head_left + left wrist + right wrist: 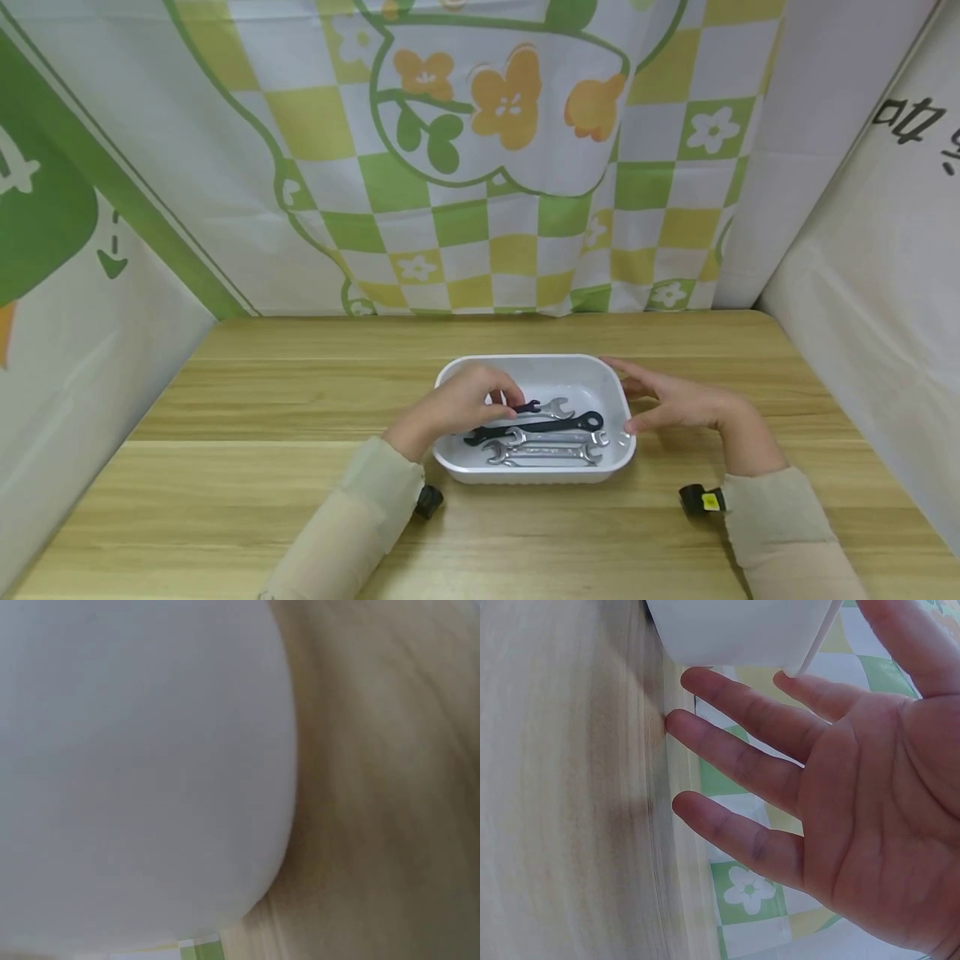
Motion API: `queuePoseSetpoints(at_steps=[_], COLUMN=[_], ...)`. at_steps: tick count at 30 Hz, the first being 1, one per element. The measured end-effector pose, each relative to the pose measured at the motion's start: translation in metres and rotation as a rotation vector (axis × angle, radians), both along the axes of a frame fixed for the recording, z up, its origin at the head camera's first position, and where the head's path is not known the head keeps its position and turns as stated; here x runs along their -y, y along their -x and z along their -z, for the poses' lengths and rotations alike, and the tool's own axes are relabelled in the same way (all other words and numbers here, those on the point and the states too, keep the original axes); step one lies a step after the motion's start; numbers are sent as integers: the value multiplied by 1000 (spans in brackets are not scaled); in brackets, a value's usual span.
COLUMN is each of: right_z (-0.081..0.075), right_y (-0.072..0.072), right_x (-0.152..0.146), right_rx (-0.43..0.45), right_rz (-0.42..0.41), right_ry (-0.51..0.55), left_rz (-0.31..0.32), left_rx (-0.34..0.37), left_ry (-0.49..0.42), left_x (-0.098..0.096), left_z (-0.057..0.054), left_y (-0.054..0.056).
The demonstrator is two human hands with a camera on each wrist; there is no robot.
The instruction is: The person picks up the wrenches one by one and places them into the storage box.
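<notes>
A white rectangular tray [525, 477] holds several open-ended wrenches. Over the tray's left part, my left hand [459, 404] pinches a small dark wrench [529, 407], whose other end is hidden by the fingers. Beside it lies a silver wrench [557, 408]. A long black wrench [540, 427] crosses the middle, with more silver wrenches [551, 452] toward the near wall. At the tray's right end, my right hand [678, 402] touches the rim with spread fingers. In the right wrist view its palm and nearly straight fingers [742, 757] show beside the white tray wall [735, 634].
The tray stands on a wood-grain table [285, 483]. A checked, flowered cloth [510, 217] hangs behind the table's back edge, and pale printed cloths hang on both sides. Tray and table fill the left wrist view.
</notes>
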State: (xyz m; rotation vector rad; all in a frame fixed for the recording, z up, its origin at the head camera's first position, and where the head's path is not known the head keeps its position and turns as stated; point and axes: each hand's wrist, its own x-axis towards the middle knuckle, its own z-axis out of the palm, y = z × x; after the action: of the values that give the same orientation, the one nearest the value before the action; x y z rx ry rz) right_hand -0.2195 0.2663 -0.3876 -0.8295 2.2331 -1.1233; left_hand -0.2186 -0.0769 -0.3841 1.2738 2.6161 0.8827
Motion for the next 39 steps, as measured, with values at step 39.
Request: queuePoseSetpoints(at_steps=[39], right_z=[-1], right_y=[-1], right_x=[0], right_rx=[28], right_rz=[4], right_ry=[-3], left_rz=[-18], left_rx=[76], left_ry=[119], left_x=[-9], left_z=[12], left_y=[0])
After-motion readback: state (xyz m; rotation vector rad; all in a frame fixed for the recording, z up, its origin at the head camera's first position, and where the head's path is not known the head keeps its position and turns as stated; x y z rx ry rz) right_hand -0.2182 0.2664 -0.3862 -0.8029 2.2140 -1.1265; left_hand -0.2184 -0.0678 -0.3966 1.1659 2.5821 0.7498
